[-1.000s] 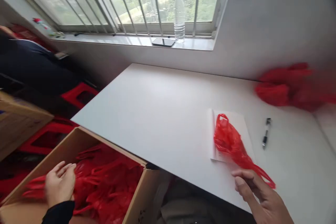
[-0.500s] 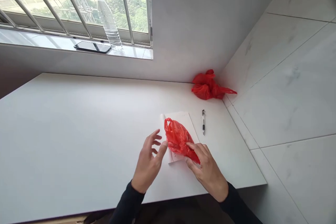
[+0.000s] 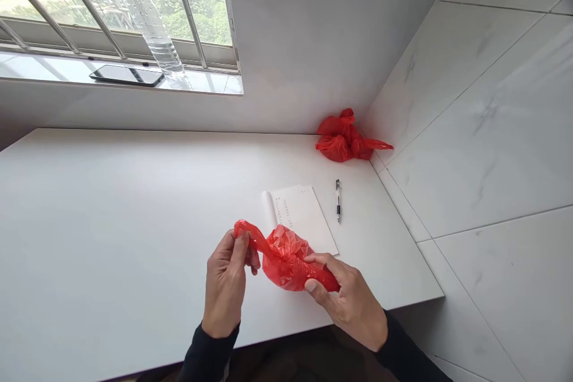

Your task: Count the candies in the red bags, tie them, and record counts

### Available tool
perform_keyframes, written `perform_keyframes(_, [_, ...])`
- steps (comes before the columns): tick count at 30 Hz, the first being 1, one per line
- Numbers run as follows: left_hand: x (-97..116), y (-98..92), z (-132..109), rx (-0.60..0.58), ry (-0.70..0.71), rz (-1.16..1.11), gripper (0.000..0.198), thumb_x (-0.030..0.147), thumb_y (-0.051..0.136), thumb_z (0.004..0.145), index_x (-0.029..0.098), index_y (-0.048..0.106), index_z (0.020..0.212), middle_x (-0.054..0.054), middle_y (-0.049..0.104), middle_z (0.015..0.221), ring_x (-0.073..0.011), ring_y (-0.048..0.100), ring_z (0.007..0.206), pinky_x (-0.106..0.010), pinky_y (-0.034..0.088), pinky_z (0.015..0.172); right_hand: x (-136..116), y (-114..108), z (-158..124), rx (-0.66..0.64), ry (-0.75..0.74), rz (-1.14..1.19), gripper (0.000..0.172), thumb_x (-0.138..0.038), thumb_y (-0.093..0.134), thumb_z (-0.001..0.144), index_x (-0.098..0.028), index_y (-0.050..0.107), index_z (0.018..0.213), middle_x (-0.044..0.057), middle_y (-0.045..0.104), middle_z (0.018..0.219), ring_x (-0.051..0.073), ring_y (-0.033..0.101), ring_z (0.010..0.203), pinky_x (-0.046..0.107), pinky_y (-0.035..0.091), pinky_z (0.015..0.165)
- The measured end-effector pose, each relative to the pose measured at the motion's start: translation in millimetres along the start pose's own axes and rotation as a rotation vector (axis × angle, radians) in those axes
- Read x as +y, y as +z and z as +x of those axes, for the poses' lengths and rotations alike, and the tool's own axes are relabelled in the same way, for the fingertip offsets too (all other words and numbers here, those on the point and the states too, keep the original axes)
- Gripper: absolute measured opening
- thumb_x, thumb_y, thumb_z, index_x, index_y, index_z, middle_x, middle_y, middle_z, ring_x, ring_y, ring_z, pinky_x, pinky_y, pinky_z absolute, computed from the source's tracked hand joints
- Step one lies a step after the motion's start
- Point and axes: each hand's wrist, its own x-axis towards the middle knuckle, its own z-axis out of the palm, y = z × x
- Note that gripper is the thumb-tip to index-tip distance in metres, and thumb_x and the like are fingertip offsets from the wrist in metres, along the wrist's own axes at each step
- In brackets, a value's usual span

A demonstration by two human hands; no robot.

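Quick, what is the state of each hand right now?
Left hand: closed, pinching one end of a red plastic bag.
Right hand: closed on the same bag's other end.

Bag (image 3: 289, 262) between left hand (image 3: 226, 277) and right hand (image 3: 349, 295), covering near left corner of notepad (image 3: 308, 215) in view. Notepad on table (image 3: 134, 239), right half. Pen (image 3: 338, 200) right of notepad, also on table. Bundle (image 3: 342, 140) in table's far right corner, by tiled wall (image 3: 492, 149). Windowsill (image 3: 226, 83) beyond table's far edge, to the left; phone (image 3: 126, 75) and bottle (image 3: 150, 21) on it, phone left of bottle
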Motion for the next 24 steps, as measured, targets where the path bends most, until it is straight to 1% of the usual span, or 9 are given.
perform_keyframes(3, [-2.4,-9.1,4.8,0.05,-0.037,-0.072,0.037,0.055,0.059,0.093,0.023,0.058,0.075,0.003,0.049,0.06,-0.014,0.044,0.057,-0.027,0.041,0.051,-3.0,2.9,-4.8,-0.02,0.002,0.065,0.028,-0.047,0.053,0.101,-0.027,0.067,0.116,0.0,0.074,0.1,0.015,0.067,0.08,0.024,0.051,0.068])
perform_keyframes(6, [-1.0,-20.0,8.7,0.069,-0.086,-0.116,0.037,0.053,0.062,0.091,0.021,0.057,0.074,0.002,0.049,0.064,-0.0131,0.044,0.057,-0.026,0.041,0.048,-3.1,8.2,-8.4,-0.07,-0.002,0.123,0.028,-0.044,0.052,0.102,-0.026,0.069,0.114,0.001,0.074,0.098,0.014,0.065,0.076,0.023,0.049,0.065])
perform_keyframes(8, [-0.3,-26.6,5.7,0.048,-0.123,-0.125,0.032,0.052,0.064,0.09,0.021,0.063,0.085,0.001,0.054,0.069,-0.014,0.048,0.059,-0.027,0.043,0.048,-2.9,11.1,-10.1,-0.087,0.014,0.164,0.028,-0.044,0.053,0.101,-0.025,0.07,0.114,0.001,0.074,0.093,0.014,0.063,0.071,0.023,0.048,0.062])
perform_keyframes(11, [-8.4,-32.0,-10.2,0.033,-0.171,-0.2,0.036,0.048,0.065,0.089,0.026,0.059,0.117,0.001,0.061,0.077,-0.0167,0.054,0.063,-0.029,0.048,0.05,-4.1,12.6,-11.9,-0.058,0.07,0.22,0.029,-0.046,0.054,0.101,-0.024,0.07,0.111,0.0,0.071,0.084,0.013,0.059,0.064,0.022,0.048,0.059])
perform_keyframes(15, [-33.0,-22.7,-43.7,-0.004,-0.325,-0.318,0.045,0.054,0.073,0.077,0.026,0.053,0.105,0.001,0.061,0.068,-0.0207,0.055,0.053,-0.031,0.044,0.035,-9.5,19.1,-15.1,-0.04,0.083,0.249,0.027,-0.044,0.055,0.1,-0.025,0.071,0.111,0.001,0.074,0.09,0.015,0.066,0.073,0.02,0.051,0.063])
perform_keyframes(17, [-40.9,-11.9,-58.1,-0.043,-0.35,-0.289,0.048,0.057,0.075,0.077,0.023,0.056,0.105,-0.003,0.067,0.079,-0.0178,0.054,0.049,-0.032,0.047,0.036,-11.3,29.8,-17.4,-0.078,-0.021,0.152,0.024,-0.04,0.055,0.1,-0.026,0.073,0.107,0.0,0.075,0.087,0.015,0.067,0.071,0.021,0.051,0.064])
perform_keyframes(20, [-42.2,0.0,-68.9,-0.034,-0.358,-0.248,0.049,0.053,0.076,0.08,0.02,0.063,0.113,-0.008,0.073,0.105,-0.0153,0.062,0.059,-0.031,0.056,0.055,-7.0,52.6,-20.2,-0.081,-0.295,-0.015,0.03,-0.043,0.05,0.101,-0.025,0.073,0.094,-0.001,0.073,0.071,0.014,0.062,0.056,0.023,0.047,0.057])
perform_keyframes(22, [-39.4,-0.7,-69.6,0.001,-0.368,-0.274,0.052,0.05,0.081,0.076,0.019,0.067,0.116,-0.01,0.074,0.114,-0.0223,0.071,0.081,-0.032,0.059,0.073,2.5,65.6,-20.9,-0.017,-0.461,-0.068,0.038,-0.051,0.044,0.102,-0.023,0.07,0.099,-0.001,0.071,0.066,0.014,0.058,0.048,0.024,0.044,0.049])
perform_keyframes(24, [-36.1,-8.8,-68.0,0.075,-0.368,-0.34,0.056,0.047,0.085,0.072,0.02,0.068,0.118,-0.01,0.074,0.119,-0.0293,0.071,0.103,-0.034,0.059,0.087,16.1,72.7,-21.2,0.007,-0.571,-0.107,0.045,-0.058,0.044,0.102,-0.022,0.064,0.119,0.0,0.073,0.07,0.014,0.059,0.049,0.023,0.044,0.048])
